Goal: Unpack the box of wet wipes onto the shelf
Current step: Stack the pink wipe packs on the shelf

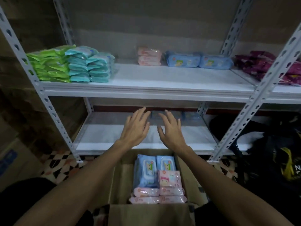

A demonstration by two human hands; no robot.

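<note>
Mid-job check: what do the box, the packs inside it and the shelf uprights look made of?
Box: plain brown cardboard, matte, with folded flaps. Packs in the box: soft plastic film, glossy, with glare and crinkles. Shelf uprights: probably painted metal, pale grey angle strip with punched holes.

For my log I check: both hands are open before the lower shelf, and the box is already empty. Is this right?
No. The head view shows the box is not empty: blue packs and pink packs lie in it. The left hand and right hand are open before the lower shelf.
</note>
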